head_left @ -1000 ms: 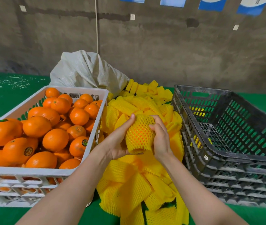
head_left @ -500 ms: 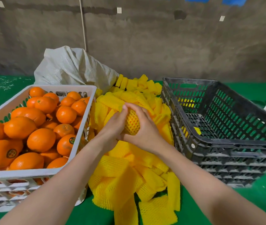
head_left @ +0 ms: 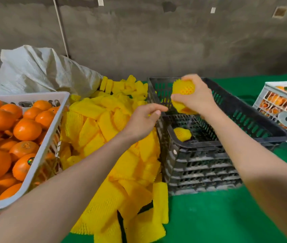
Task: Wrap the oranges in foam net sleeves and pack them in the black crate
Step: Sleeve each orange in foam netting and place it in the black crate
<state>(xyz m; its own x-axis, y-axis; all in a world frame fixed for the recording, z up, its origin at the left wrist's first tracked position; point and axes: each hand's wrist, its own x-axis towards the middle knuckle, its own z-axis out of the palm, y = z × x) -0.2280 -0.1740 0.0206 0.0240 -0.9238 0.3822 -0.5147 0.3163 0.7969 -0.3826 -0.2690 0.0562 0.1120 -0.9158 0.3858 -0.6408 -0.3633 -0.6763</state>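
Yellow netted orange (head_left: 183, 89): you hold it in the air over the left part of the black crate (head_left: 200, 162), above the rim. The orange skin shows through the mesh.
Right hand (head_left: 197, 100): your fingers and thumb curl round the netted orange and grip it from the right side.
Left hand (head_left: 142, 120): it hovers over the sleeve pile, just beside the black crate's left rim. The fingers are loosely curled, the thumb is close to the fingertips, and no object shows between them.
Black crate: it stands on the green cloth (head_left: 209, 216), right of the sleeve pile and touching it.
Second wrapped orange (head_left: 182, 134): it lies on the black crate's floor, near the front left corner.
Sleeve pile (head_left: 104, 130): loose yellow foam sleeves are heaped between the two crates and spill toward you.
White crate (head_left: 25, 95): it sits at your left, filled with bare oranges (head_left: 27, 129), some of them stickered.
Sack (head_left: 34, 71): it is white and crumpled, behind the white crate and against the grey wall (head_left: 156, 41).
Far crate (head_left: 279, 106): another white crate of oranges sits at the right edge, apart from the black one.
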